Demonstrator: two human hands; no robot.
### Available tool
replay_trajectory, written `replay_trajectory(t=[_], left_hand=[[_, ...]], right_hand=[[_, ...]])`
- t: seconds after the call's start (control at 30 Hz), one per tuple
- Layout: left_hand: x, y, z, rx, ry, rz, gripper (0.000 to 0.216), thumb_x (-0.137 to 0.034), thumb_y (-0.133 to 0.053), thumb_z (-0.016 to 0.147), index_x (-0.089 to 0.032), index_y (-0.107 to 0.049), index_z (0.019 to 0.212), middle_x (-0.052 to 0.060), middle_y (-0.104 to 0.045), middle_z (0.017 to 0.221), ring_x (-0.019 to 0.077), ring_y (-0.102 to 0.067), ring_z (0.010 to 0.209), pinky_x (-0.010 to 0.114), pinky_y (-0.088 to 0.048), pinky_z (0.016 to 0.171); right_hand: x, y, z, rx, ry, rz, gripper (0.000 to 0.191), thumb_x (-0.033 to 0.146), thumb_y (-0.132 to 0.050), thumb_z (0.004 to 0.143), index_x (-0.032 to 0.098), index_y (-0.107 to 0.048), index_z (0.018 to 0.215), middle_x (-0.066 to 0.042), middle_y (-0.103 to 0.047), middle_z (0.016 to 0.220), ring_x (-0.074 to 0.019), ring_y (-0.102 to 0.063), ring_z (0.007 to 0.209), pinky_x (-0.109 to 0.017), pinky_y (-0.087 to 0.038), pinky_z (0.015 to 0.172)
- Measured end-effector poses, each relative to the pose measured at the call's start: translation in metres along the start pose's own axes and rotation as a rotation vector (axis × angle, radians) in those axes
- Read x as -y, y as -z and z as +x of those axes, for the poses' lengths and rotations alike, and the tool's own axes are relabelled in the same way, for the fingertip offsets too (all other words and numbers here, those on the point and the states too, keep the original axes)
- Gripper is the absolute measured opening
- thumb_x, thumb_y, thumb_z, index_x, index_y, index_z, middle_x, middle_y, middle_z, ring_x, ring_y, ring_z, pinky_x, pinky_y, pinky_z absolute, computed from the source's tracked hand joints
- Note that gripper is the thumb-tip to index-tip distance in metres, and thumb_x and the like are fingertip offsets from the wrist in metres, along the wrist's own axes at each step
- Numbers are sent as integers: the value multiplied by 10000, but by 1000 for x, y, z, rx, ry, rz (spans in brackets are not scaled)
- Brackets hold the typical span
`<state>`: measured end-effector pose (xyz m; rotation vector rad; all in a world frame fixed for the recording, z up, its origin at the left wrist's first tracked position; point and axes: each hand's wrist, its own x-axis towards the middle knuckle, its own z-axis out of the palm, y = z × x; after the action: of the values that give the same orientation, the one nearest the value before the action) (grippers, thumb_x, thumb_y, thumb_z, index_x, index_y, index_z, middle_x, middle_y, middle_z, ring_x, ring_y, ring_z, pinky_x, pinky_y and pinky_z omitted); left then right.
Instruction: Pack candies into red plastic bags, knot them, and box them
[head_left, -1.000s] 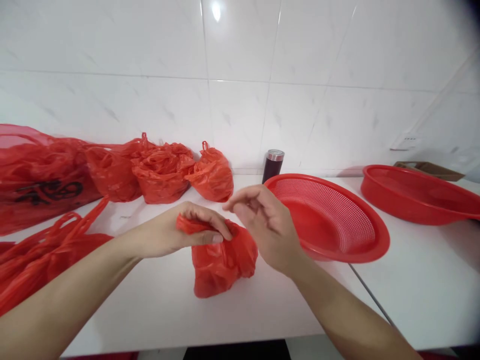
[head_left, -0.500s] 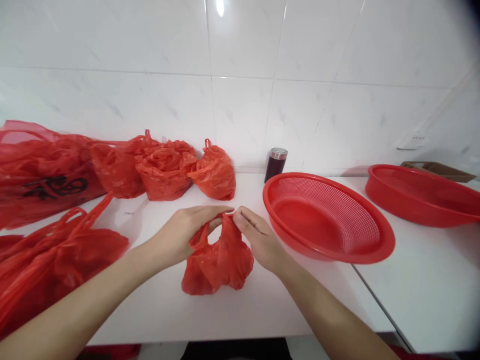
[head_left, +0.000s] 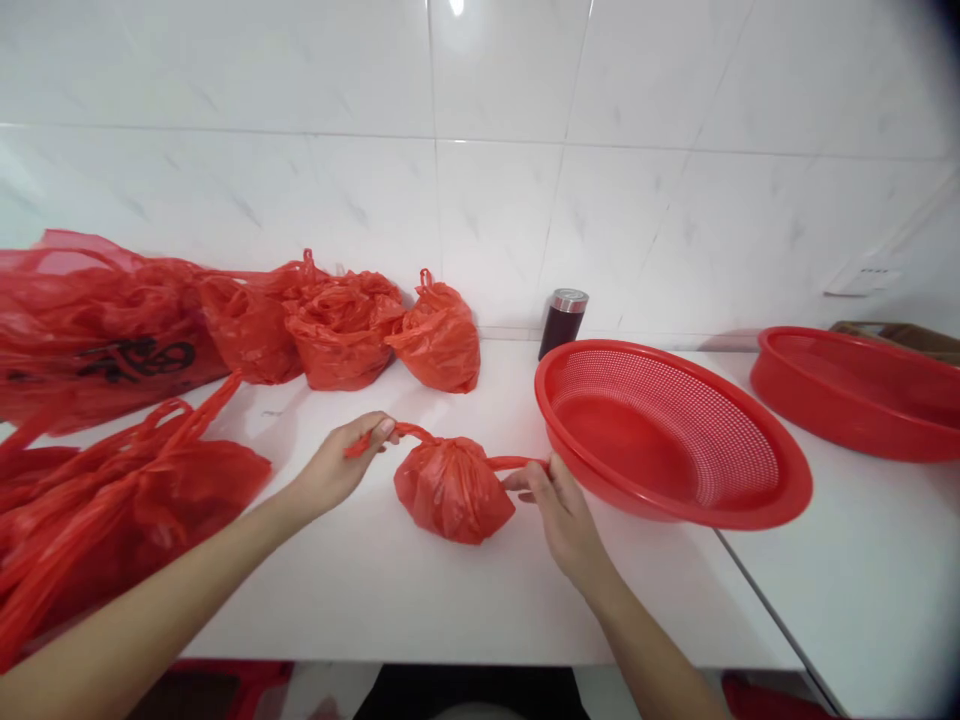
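Note:
A small red plastic bag (head_left: 454, 492), bunched tight at its top, rests on the white table between my hands. My left hand (head_left: 346, 462) is closed on one of its handles, which is stretched out to the left with its end poking past my fingers. The other handle runs to the right into my right hand (head_left: 553, 505), pinched between thumb and fingers beside the red colander's rim. What the bag contains is hidden.
A red plastic colander (head_left: 720, 455) stands close to my right hand, with a red basin (head_left: 840, 405) farther right. A dark tumbler (head_left: 562, 322) is near the tiled wall. Several red bags (head_left: 345, 335) line the back left, and another red bag (head_left: 172, 500) lies by my left forearm.
My hands were together above the bag's loose, raised top. Now they are spread apart, each pulling a handle outward, and the bag's neck is drawn tight. The view has shifted slightly left.

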<state>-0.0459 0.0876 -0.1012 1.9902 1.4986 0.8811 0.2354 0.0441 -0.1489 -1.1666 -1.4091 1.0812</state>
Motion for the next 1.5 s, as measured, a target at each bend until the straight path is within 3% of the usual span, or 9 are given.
replay_trajectory(t=[0.13,0.27,0.43,0.67,0.9,1.23,1.33,1.43,1.5], left_hand=[[-17,-45,15,-95,-34,36,436,-479,-168,996,-214,-515,1001,48,-667,1056,179,-617,979,307,-477,883],[-13,-76,31,-56,15,170,396,-454,-150,999,-240,-467,898,5,-664,769,177,-636,698,290,-482,692],[6,-88,50,43,94,404,226,-367,-362,966,-252,-555,987,37,-686,769,227,-660,721,320,-452,676],[18,-100,62,124,107,567,356,-410,-493,949,-164,-576,1191,72,-661,1031,195,-644,888,416,-514,827],[25,-89,67,102,175,613,359,-398,-524,938,-166,-572,1209,85,-645,1096,207,-639,938,432,-525,842],[24,-62,89,117,297,546,313,-359,-570,920,-149,-600,1151,82,-638,1113,199,-641,927,395,-551,795],[4,-52,80,69,234,529,323,-337,-558,926,-146,-582,1186,100,-619,1163,223,-628,981,426,-536,829],[-27,-50,62,-35,56,550,365,-207,-445,960,-188,-501,1320,169,-482,1385,291,-474,1253,518,-392,1007],[-45,-56,49,37,-136,538,378,-240,-503,934,-327,-531,1300,62,-501,1406,241,-436,1299,433,-353,1052]], right_hand=[[-3,-22,10,21,-51,-276,359,545,-542,853,239,-356,841,17,-573,832,-153,-531,683,-285,-416,633],[-18,-29,10,58,-40,-410,252,352,-529,834,242,-303,808,50,-501,742,-143,-482,634,-261,-367,590],[-31,-7,-1,19,-33,-433,182,272,-455,834,240,-287,775,52,-454,697,-136,-460,607,-245,-352,572],[-40,1,-16,-85,139,-785,152,227,-403,862,227,-338,724,19,-500,620,-162,-470,596,-271,-340,595],[-47,5,-39,-58,139,-827,232,280,-410,913,228,-364,691,8,-528,578,-172,-500,584,-271,-359,584],[-43,10,-53,-42,-10,-549,395,511,-362,943,219,-441,688,-2,-533,619,-180,-520,638,-279,-410,616],[-44,16,-58,-86,-117,-373,409,573,-425,898,219,-462,697,11,-504,624,-163,-499,602,-267,-423,586],[-42,18,-58,-134,-196,-262,444,624,-463,858,226,-432,663,23,-458,591,-158,-482,578,-263,-411,557],[-39,17,-56,-144,-196,-262,469,643,-457,850,229,-421,633,17,-454,578,-162,-478,575,-269,-401,546]])
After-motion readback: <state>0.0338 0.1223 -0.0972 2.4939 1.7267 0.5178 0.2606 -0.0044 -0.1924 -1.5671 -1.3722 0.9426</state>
